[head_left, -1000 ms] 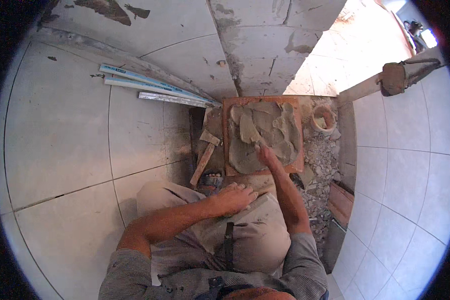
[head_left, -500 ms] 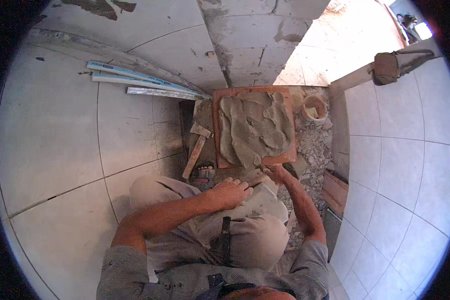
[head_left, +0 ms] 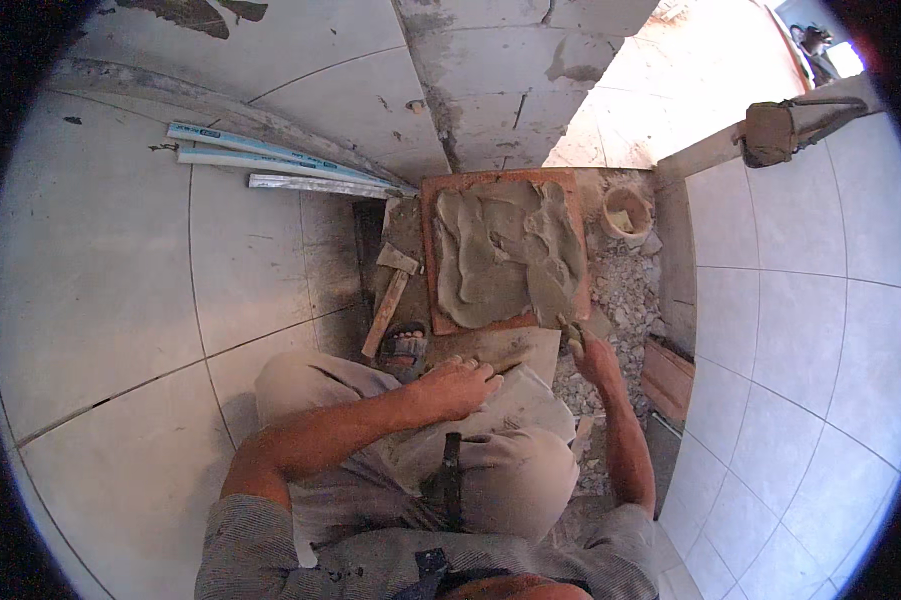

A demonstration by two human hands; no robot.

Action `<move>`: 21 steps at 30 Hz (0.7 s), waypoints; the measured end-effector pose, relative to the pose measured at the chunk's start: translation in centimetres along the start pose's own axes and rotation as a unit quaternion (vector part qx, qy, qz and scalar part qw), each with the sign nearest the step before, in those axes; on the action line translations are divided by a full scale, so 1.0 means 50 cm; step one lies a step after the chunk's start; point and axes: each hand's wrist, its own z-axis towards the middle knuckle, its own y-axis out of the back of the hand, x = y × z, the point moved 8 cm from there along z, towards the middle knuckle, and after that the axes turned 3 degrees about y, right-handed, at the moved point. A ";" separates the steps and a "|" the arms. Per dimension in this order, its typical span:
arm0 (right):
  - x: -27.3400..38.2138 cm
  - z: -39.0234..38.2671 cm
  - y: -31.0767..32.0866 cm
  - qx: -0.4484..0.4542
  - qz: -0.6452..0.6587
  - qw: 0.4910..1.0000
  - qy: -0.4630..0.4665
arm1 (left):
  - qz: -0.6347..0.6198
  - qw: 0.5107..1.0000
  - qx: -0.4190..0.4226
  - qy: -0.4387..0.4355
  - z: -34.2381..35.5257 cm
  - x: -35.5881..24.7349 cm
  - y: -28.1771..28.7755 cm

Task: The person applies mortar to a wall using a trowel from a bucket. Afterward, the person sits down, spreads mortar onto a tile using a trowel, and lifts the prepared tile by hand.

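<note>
A square reddish-brown tile [head_left: 518,322] lies ahead of my knees, its upper face mostly covered by wet grey mortar [head_left: 485,275] with ridges and hollows. My right hand [head_left: 596,360] is closed round the handle of a trowel [head_left: 551,292] at the tile's near right corner. The blade is coated in mortar and hard to tell from the layer under it. My left hand [head_left: 457,388] rests by my knee with its fingers curled; whatever may be inside them is hidden. Left of the tile lies a hammer [head_left: 386,312] with a wooden handle.
Rubble [head_left: 630,285] runs along the right side, with a round pot [head_left: 627,214] at its far end. Long pale-blue and white strips [head_left: 260,147] lie at the left. A small bag [head_left: 768,134] sits on the right-hand ledge. My sandalled foot [head_left: 405,345] is near the hammer.
My right hand has moved right with the trowel, from the tile's near edge to its near right corner. The mortar's ridges have shifted on the right side. My left hand stays put.
</note>
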 end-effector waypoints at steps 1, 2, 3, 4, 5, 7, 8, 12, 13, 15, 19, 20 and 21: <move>0.022 -0.016 0.026 0.001 -0.001 1.000 -0.001 | 0.006 1.000 -0.012 -0.008 0.002 -0.001 -0.002; 0.065 -0.034 0.069 -0.044 0.026 0.999 0.008 | 0.006 1.000 -0.010 -0.004 0.002 0.003 -0.007; 0.099 -0.053 0.109 -0.089 0.050 0.995 0.014 | 0.004 1.000 -0.004 -0.001 0.004 0.005 -0.014; 0.122 -0.065 0.122 -0.087 0.052 0.995 0.013 | 0.001 1.000 0.004 0.004 0.004 0.005 -0.020; 0.155 -0.083 0.163 -0.183 0.061 0.980 0.057 | 0.000 1.000 0.005 0.004 0.005 0.006 -0.025; 0.191 -0.100 0.183 -0.277 0.069 0.953 0.098 | 0.016 1.000 0.007 0.006 0.005 0.007 -0.031; 0.196 -0.105 0.184 -0.333 0.096 0.932 0.106 | 0.015 1.000 0.008 0.006 0.003 0.006 -0.032; 0.155 -0.041 0.072 -0.306 0.105 0.946 0.035 | 0.026 1.000 -0.013 0.001 0.004 -0.002 -0.020; 0.124 -0.013 0.036 -0.309 0.103 0.945 0.033 | 0.026 0.999 -0.017 -0.011 0.007 -0.008 -0.017; 0.037 0.067 -0.092 -0.100 0.096 0.987 -0.083 | 0.012 1.000 -0.014 -0.010 0.009 -0.013 -0.006; 0.044 0.078 -0.085 -0.092 0.122 0.983 -0.104 | 0.013 1.000 0.020 0.003 0.010 -0.011 -0.009; 0.078 0.054 -0.062 -0.101 0.125 0.984 -0.081 | 0.001 1.000 0.030 0.008 -0.009 -0.022 -0.017; 0.109 0.032 -0.029 -0.116 0.126 0.984 -0.057 | -0.006 1.000 0.025 0.004 -0.019 -0.025 -0.012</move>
